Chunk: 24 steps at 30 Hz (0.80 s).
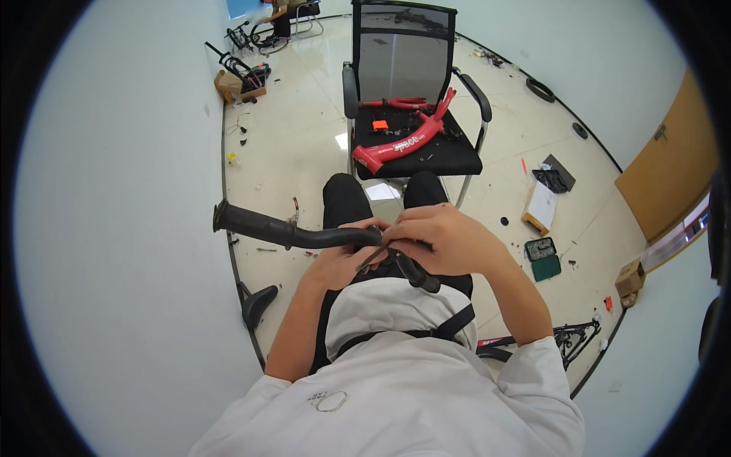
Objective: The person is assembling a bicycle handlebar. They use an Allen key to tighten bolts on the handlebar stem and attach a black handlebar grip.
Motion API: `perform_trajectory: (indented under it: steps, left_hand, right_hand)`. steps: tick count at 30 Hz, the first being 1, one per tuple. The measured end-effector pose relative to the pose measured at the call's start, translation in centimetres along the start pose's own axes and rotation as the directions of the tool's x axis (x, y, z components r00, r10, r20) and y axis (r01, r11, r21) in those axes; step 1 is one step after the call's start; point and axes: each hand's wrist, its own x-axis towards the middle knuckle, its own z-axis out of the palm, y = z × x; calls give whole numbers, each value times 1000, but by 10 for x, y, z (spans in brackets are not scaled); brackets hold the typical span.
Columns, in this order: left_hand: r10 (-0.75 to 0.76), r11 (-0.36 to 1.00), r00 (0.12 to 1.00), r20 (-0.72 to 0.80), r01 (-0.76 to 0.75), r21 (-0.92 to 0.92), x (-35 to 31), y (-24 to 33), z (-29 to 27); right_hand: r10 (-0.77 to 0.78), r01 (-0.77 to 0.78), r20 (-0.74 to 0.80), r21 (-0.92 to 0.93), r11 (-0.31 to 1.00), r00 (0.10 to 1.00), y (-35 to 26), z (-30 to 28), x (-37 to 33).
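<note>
A black bicycle handlebar [316,237] lies across my lap, its ribbed grip end pointing left and its other end slanting down toward my shirt. My left hand [343,257] is closed around the bar near its middle, its fingers partly hidden beneath it. Bent over the bar's centre, my right hand [445,238] pinches a thin dark metal strip [368,261] that slants down to the left. The strip's exact kind cannot be made out. The right fingertips meet the left ones at the bar, and the palm hides part of the middle.
Facing me stands a black mesh chair [457,161] with red bicycle frame parts [415,142] and an orange piece [380,126] on its seat. A saddle [260,306] lies by the left wall. To the right are a green case [545,266] and a white box [540,206]. Another person [280,21] works far back.
</note>
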Motion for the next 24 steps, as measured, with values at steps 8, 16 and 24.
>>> perform_trajectory:
  steps: [8, 16, 24]
  left_hand:
    - [-79, 992, 989, -124, 90, 92, 1, -2, -1]
    - [6, 986, 1000, 19, -9, 169, 6, -15, -3]
    - [280, 887, 949, -145, -198, 417, 8, -3, 8]
  right_hand:
    - [-34, 28, -50, -128, 991, 998, 9, 5, 3]
    - [27, -33, -105, -58, 998, 994, 7, 12, -9]
    - [145, -109, -222, 163, 981, 964, 2, 12, -5]
